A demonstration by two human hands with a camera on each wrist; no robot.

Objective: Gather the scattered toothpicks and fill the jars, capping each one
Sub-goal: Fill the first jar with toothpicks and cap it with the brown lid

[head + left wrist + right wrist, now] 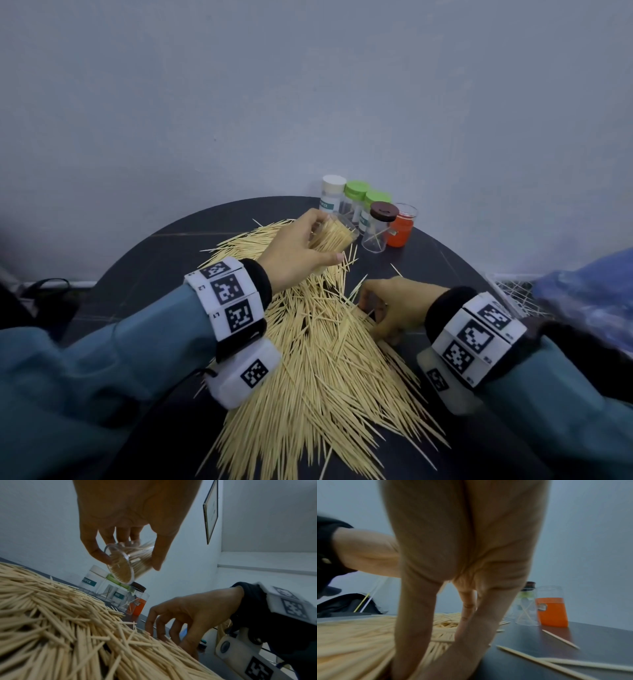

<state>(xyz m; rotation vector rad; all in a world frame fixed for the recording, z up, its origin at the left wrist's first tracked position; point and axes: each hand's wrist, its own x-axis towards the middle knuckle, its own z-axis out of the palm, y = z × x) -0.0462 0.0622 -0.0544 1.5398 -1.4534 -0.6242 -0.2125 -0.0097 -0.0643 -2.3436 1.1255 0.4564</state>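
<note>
Pale toothpicks (322, 359), dark table (442, 260), green lids (357, 189), seemingly orange jar (400, 233).

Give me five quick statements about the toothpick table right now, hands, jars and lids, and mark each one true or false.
1. The left hand holds a clear jar packed with toothpicks. True.
2. That jar already wears a green lid. False: its mouth is open, with no lid on it.
3. The right hand is down at the edge of the toothpick pile, fingers curled into the sticks. True.
4. The brown-lidded jar is full to the top. False: only a few toothpicks show inside it.
5. The spare jars stand at the near edge of the table. False: they are grouped at the far edge, by the wall.
</note>
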